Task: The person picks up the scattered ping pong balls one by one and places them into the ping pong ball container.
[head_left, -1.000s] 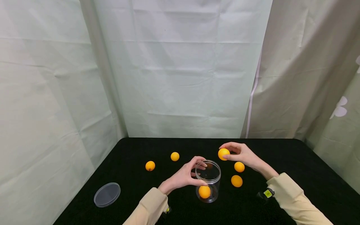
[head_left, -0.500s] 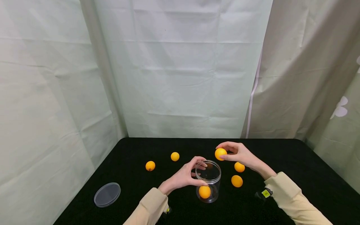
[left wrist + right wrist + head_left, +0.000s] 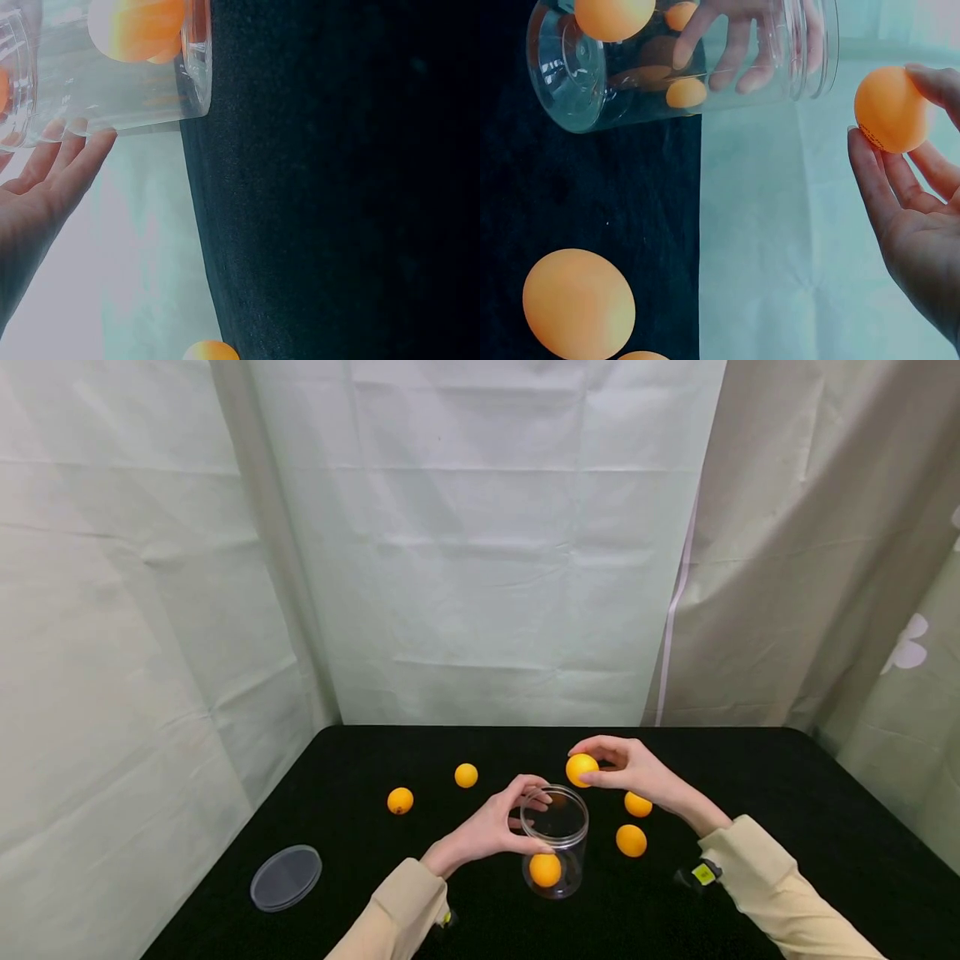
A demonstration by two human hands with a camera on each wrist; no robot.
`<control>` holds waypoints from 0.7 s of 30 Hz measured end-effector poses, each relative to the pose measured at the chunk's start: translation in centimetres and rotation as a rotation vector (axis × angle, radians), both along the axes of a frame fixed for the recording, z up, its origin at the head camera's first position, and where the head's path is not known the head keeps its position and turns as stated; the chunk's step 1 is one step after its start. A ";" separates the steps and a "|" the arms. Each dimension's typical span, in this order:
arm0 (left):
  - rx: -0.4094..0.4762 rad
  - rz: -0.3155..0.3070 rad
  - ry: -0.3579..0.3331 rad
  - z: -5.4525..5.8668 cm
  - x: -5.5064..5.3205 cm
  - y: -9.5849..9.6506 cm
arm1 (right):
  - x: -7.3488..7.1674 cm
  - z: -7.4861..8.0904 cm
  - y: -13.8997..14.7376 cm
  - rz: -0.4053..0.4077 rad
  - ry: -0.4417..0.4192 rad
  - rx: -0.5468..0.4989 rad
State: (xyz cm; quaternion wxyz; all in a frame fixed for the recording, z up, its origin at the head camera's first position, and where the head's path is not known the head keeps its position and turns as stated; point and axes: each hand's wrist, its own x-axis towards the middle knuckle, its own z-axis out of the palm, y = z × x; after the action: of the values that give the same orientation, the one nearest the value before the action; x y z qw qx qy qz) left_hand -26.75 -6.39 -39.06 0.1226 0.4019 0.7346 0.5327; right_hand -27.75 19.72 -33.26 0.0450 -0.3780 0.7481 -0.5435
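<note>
My left hand (image 3: pixel 491 828) grips a clear, lidless plastic jar (image 3: pixel 573 860) near its mouth, fingers on the far side and thumb on the near side. Inside, low down, sits one orange ping-pong ball (image 3: pixel 545 870). Between thumb and fingertips, my right hand (image 3: pixel 633 774) pinches another orange ping-pong ball (image 3: pixel 581 770), just above and beyond the jar's rim to the right. Some dark print shows on that held ball (image 3: pixel 891 109) in the right wrist view, where it is apart from the jar's mouth. The left wrist view shows left fingers (image 3: pixel 86 161) against the jar wall.
Two orange balls, a nearer one (image 3: pixel 631 841) and a farther one (image 3: pixel 637 804), lie right of the jar. Left of it are two more, one (image 3: pixel 401 801) and another (image 3: pixel 466 775). A round translucent lid (image 3: pixel 286 878) lies at the left of the black-covered table (image 3: pixel 360 893). Pale curtains surround it.
My right hand has moved a little to the left with its ping-pong ball, nearer to the jar's mouth. The left hand and the jar have stayed in place.
</note>
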 end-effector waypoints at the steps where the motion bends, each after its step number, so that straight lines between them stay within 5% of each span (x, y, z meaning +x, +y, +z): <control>1: 0.001 0.000 0.004 0.0 0.0 0.0 | 0.0 0.1 -0.1 0.001 -0.002 -0.003; 12: 0.003 -0.007 -0.009 0.0 0.1 0.0 | 0.2 0.4 -0.8 0.040 0.001 -0.009; 21: 0.003 -0.031 -0.026 2.7 1.8 0.0 | 0.2 0.3 -1.0 0.082 0.025 -0.008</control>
State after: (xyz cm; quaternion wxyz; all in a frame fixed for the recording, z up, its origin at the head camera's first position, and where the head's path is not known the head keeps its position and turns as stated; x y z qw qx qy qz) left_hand -24.97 -6.36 -36.41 0.1398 0.4065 0.7260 0.5369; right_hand -27.59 18.72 -32.96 0.0563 -0.4152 0.7304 -0.5395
